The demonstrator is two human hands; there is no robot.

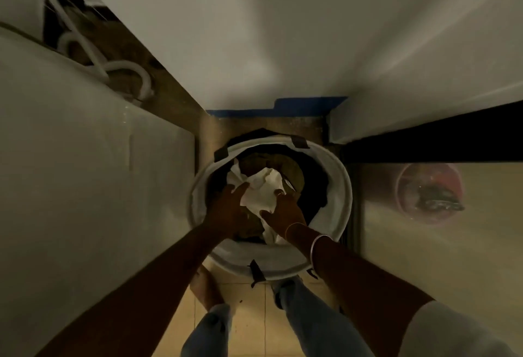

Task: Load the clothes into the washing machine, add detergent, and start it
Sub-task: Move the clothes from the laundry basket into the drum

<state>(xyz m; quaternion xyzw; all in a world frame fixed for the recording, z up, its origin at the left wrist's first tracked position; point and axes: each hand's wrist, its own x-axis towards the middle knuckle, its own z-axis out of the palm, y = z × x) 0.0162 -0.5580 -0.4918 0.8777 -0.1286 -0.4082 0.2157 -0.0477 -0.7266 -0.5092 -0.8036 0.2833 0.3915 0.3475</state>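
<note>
A round white laundry basket point(339, 186) with dark strap handles stands on the floor in front of me. Inside lie dark and brownish clothes point(280, 165) and a crumpled white cloth point(263, 189). Both my hands reach down into the basket. My left hand point(229, 209) grips the white cloth at its left side, fingers curled into it. My right hand point(285, 211) holds the same cloth from the right, thumb and fingers around its edge. The washing machine point(85, 186) is the white body at my left; its door is not visible.
A white wall rises behind the basket. White hoses point(124, 73) lie in the gap behind the machine at upper left. At right stands a surface with a round pinkish reflection point(430, 192). My legs and feet stand on beige tiles point(254, 314) below the basket.
</note>
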